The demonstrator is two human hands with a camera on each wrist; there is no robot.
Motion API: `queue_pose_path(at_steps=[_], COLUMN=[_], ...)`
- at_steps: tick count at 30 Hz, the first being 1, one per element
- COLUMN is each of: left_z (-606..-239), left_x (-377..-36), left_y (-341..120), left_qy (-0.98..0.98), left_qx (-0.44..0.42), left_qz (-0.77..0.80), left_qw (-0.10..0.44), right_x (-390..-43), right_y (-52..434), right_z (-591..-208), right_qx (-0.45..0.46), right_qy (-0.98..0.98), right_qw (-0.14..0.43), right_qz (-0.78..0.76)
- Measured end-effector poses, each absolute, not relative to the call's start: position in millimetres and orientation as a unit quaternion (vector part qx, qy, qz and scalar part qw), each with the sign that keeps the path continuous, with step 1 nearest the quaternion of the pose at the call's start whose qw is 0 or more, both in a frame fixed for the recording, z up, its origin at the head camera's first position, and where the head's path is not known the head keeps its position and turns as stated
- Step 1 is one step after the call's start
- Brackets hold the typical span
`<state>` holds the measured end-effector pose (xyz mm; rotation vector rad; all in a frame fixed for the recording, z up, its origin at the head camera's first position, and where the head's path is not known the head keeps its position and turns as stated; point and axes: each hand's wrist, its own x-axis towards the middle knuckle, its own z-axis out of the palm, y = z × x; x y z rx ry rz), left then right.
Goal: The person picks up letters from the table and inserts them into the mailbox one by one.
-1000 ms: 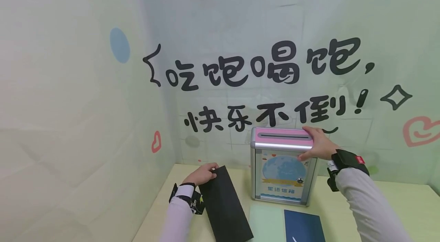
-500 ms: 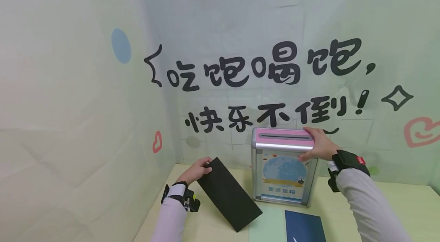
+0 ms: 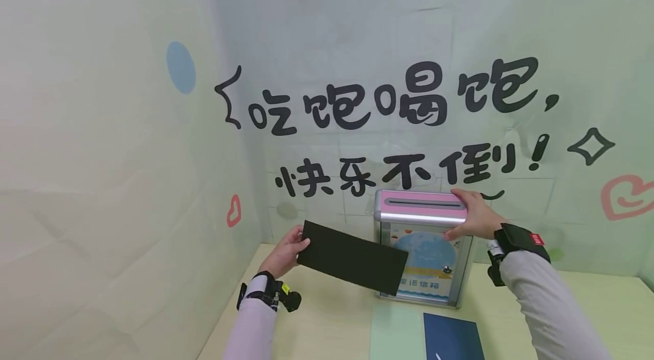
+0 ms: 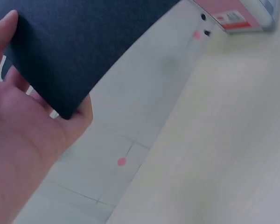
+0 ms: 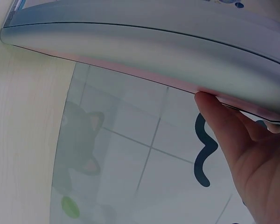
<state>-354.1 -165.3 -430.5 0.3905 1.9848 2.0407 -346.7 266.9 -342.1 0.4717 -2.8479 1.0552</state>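
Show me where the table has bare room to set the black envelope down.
Bare table lies left of the mailbox, below the black envelope the left hand holds, and on the right beyond the right hand and sleeve. It is crowded in front of the mailbox, where a green sheet and dark blue booklet lie.

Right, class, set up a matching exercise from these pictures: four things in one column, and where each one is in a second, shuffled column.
Things:
1. black card
2. letter box
3. dark blue booklet
4. right hand

Places:
a. lying flat on the table, in front of the box
b. gripping the box's pink top at its right end
c. lifted off the table, pinched at its end by the left hand
d. standing upright on the table by the wall

Pairs: 1-c, 2-d, 3-a, 4-b
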Motion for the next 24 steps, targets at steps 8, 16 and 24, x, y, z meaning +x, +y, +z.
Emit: queue_pose_path(at_steps=[8,16,24], left_z=[-423.8,-415.4,-402.7], left_x=[-351.5,-354.2,-355.5], left_y=[-161.6,-154.9,-148.2], left_qy=[0.6,0.498,0.445], left_qx=[0.128,0.145,0.129], left_qz=[0.785,0.852,0.885], left_qw=[0.089,0.065,0.045], right_x=[-345.1,-344.8,-344.2], right_y=[265.5,265.1,264.9], right_z=[-339.9,-339.4,-340.7], right_qx=[0.151,0.148,0.144], right_qy=[-0.926,-0.925,-0.926], right_qw=[0.035,0.033,0.031], right_qz=[0.343,0.347,0.348])
